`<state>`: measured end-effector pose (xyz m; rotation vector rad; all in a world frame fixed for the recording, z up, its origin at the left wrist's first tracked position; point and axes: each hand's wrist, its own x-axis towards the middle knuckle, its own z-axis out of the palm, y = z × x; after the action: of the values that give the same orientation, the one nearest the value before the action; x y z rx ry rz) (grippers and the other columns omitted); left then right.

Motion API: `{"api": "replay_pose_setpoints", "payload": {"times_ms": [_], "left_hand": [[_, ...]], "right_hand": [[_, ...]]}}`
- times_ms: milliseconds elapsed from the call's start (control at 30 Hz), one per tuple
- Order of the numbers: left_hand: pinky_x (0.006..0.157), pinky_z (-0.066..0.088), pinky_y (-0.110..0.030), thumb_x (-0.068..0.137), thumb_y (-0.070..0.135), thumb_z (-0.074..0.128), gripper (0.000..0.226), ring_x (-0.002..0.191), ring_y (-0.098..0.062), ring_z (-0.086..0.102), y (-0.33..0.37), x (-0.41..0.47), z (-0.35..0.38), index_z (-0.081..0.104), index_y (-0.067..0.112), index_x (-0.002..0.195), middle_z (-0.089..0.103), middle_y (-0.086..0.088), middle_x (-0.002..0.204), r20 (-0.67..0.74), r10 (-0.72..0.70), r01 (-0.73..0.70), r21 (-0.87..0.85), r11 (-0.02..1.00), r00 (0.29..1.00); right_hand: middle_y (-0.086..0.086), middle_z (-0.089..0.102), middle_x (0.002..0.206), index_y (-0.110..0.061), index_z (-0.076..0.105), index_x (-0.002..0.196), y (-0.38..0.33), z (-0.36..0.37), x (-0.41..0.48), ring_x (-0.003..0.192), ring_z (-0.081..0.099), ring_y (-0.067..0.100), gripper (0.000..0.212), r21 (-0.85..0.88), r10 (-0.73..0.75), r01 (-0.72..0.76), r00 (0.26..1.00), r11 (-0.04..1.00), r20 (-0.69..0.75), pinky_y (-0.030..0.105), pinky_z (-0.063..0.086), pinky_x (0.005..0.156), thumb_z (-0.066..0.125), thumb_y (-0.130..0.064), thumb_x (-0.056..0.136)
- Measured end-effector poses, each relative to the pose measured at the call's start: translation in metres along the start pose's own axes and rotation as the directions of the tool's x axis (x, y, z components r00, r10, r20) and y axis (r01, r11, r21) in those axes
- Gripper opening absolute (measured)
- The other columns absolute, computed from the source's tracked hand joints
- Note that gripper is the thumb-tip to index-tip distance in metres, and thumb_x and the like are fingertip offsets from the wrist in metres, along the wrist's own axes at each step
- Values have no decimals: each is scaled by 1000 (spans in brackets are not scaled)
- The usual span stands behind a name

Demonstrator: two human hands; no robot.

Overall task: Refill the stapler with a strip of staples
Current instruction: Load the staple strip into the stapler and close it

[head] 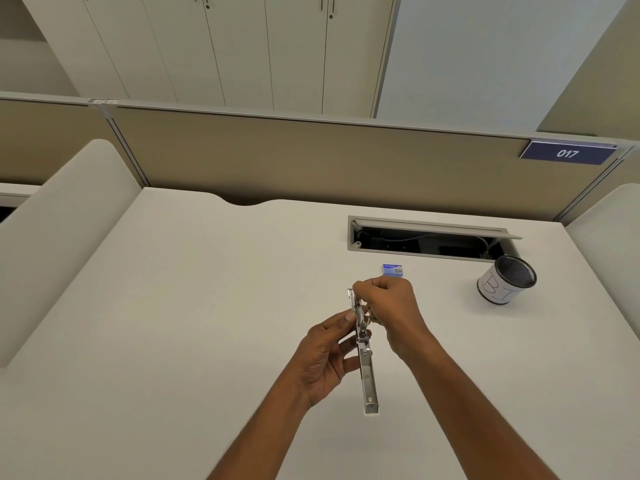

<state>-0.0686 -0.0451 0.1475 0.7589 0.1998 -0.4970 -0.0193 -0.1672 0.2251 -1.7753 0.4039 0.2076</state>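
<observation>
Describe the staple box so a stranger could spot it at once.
Find the open cable hatch in the white desk. Just in front of it lies the staple box: small, flat, blue and white, unlike the round mesh cup to its right.

White desk (173,306), bare over most of its top. Open cable tray (429,239) recessed at 1 o'clock, cords inside. Black mesh pen cup (506,279) at 2 o'clock, paper label with handwritten letters. Beige partition (311,157) at 12; blue "017" sign (568,153) at its right end. Pale cabinets (242,46) behind.
</observation>
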Motion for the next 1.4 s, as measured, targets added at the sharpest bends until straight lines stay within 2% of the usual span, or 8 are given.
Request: {"api": "replay_pose_setpoints", "payload": {"times_ms": [167, 233, 367, 600, 800, 1000, 1200, 1400], "left_hand": [[66, 64, -35, 66, 35, 98, 57, 86, -17, 75, 1, -2, 0, 80, 9, 114, 79, -5, 104, 0, 10, -10, -19, 1000, 1000], [67, 63, -35, 68, 35, 97, 58, 86, -17, 74, 2, -1, -1, 79, 9, 116, 78, -5, 105, 2, 13, -13, -19, 1000, 1000], [67, 63, -34, 71, 35, 95, 49, 86, -17, 74, 3, -1, -1, 80, 10, 111, 77, -3, 98, 1, 24, -24, -15, 1000, 1000], [69, 63, -37, 69, 33, 97, 51, 88, -20, 75, -2, 1, -2, 80, 9, 111, 77, -5, 95, -10, 23, -23, -31, 999, 1000], [68, 63, -36, 66, 34, 98, 54, 87, -20, 75, 0, 2, -3, 81, 9, 110, 78, -5, 96, -15, 22, -22, -29, 999, 1000], [70, 63, -37, 70, 34, 96, 56, 90, -19, 74, 2, 1, -5, 78, 9, 117, 76, -6, 106, -23, 16, -16, -22, 1000, 1000], [73, 63, -35, 75, 35, 93, 51, 90, -16, 73, 6, 1, -6, 78, 13, 119, 77, -2, 105, -3, 25, -25, -21, 999, 1000], [75, 62, -33, 78, 37, 90, 52, 93, -16, 73, 7, 1, 1, 76, 13, 122, 77, -3, 111, 7, 23, -23, 12, 1000, 1000]], "right_hand": [[-2, 73, 71, -14, 76, 77, 3, -4, 2, 66, 62, 13, 5, 8, -74, 73, 997, 997, 19, 27, 50, 64, 72, -11, 76], [3, 75, 85, -16, 76, 87, 5, -8, 0, 73, 64, 15, 9, 25, -96, 95, 995, 995, 37, 26, 51, 67, 73, -12, 80], [-5, 74, 96, -25, 72, 100, 10, -15, -5, 73, 69, 12, 25, -89, -184, 192, 979, 977, 92, 24, 52, 66, 73, -12, 79], [-11, 76, 88, -28, 74, 91, 12, -12, -5, 62, 69, 2, 22, -155, -216, 223, 974, 962, 64, 24, 56, 65, 73, -17, 72], [-8, 75, 78, -22, 74, 81, 11, -4, -1, 73, 69, 7, 16, -81, -140, 138, 990, 987, -14, 23, 53, 60, 73, -22, 65], [6, 75, 87, -15, 75, 91, 7, -10, -2, 70, 66, 14, 17, 10, -78, 77, 988, 997, 134, 27, 50, 64, 70, -6, 78], [-12, 75, 100, -30, 76, 101, 5, -37, -31, 83, 70, 10, 15, -56, -362, 382, 906, 922, 222, 24, 57, 69, 77, -30, 86], [-9, 72, 92, -27, 79, 99, 18, -42, -41, 83, 69, 17, 20, -175, -558, 599, 796, 781, 233, 27, 57, 68, 80, -14, 84]]}}
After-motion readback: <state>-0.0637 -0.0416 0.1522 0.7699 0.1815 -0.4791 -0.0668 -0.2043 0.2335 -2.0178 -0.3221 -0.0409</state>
